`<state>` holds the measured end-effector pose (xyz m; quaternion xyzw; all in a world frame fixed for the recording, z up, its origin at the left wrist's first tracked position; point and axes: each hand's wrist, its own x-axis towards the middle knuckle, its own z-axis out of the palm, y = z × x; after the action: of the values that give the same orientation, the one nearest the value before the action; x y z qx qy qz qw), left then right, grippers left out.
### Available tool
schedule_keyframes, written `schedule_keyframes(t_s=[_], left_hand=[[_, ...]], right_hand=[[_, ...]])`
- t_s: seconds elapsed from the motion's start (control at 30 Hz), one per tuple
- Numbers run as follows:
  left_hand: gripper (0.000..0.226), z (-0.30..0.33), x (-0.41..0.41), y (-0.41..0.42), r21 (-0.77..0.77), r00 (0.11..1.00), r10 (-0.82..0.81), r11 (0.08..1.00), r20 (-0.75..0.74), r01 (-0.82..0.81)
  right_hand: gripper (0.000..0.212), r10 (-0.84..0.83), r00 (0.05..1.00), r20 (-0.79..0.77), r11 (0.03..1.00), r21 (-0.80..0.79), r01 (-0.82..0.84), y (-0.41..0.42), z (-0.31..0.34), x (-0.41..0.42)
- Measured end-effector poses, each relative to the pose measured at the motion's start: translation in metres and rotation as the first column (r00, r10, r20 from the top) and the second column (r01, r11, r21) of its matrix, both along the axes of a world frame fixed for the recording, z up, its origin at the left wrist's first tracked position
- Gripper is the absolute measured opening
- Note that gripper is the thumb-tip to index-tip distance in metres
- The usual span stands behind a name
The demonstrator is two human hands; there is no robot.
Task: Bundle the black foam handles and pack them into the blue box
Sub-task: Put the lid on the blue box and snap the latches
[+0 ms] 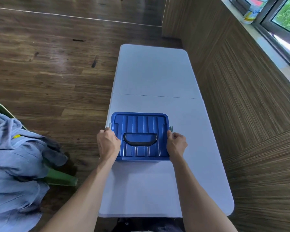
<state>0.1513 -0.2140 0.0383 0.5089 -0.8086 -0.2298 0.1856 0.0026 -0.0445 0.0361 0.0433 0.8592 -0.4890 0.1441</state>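
- The blue box stands on the white bench, close to the bench's left edge and in the near half, just on this side of the seam that crosses the bench.
- Its ribbed lid is on, and a black carry handle lies flat in a hollow in the middle of the lid.
- The left hand is pressed on the left side of the box, fingers curled around the pale grey latch there, the back of the hand turned up.
- The right hand holds the right side in the same way, fingers closed on the right latch, thumb on the lid's edge.
- Both forearms are bare and reach forward from the near edge of the bench, coming a little together toward the box.
- No foam handles can be seen; the closed lid hides the inside.
- On the wooden floor to the left, a green chair carries a heap of pale blue cloth.
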Motion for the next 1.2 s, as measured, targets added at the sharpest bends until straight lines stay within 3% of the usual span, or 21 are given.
schedule_keyframes(t_s=[0.1,0.23,0.33,0.43,0.53,0.63,0.77,0.97,1.2], left_hand=[[0.018,0.001,-0.003,0.0,0.055,0.996,-0.015,0.998,0.085,0.01],[0.029,0.0,-0.004,0.006,0.189,0.997,0.006,0.982,0.072,-0.02],[0.026,-0.002,-0.002,-0.001,0.302,0.998,0.06,0.952,-0.02,-0.051],[0.028,0.005,0.005,-0.009,0.259,0.987,0.046,0.966,-0.154,-0.005],[0.018,0.003,0.012,-0.022,0.539,0.89,0.315,0.837,-0.33,-0.096],[0.037,-0.006,0.016,-0.028,0.701,0.816,0.448,0.709,-0.365,-0.075],[0.034,-0.007,0.015,-0.028,0.671,0.837,0.419,0.737,-0.354,-0.085],[0.037,0.002,0.011,-0.02,0.488,0.933,0.273,0.863,-0.235,-0.13],[0.037,0.004,0.003,-0.017,0.444,0.95,0.265,0.88,-0.167,-0.167]], right_hand=[[0.049,0.019,1.0,-0.012,1.0,0.006,-0.019,0.001,-0.001,-0.001],[0.049,0.025,0.999,-0.024,1.0,0.001,-0.025,0.002,0.0,-0.002],[0.054,0.016,1.0,-0.018,1.0,-0.019,-0.017,0.002,-0.001,-0.001],[0.055,0.008,1.0,-0.006,0.999,-0.042,-0.008,0.002,-0.001,0.0],[0.053,0.004,1.0,-0.007,0.999,-0.048,-0.004,0.002,-0.001,0.001],[0.054,0.0,1.0,0.0,0.999,-0.049,0.0,0.002,-0.001,0.001],[0.052,-0.006,1.0,0.012,0.999,-0.044,0.007,0.002,-0.002,0.001],[0.047,-0.017,1.0,0.013,0.998,-0.068,0.018,0.003,-0.003,0.0],[0.049,-0.015,1.0,0.006,0.995,-0.096,0.016,0.003,-0.004,0.001]])
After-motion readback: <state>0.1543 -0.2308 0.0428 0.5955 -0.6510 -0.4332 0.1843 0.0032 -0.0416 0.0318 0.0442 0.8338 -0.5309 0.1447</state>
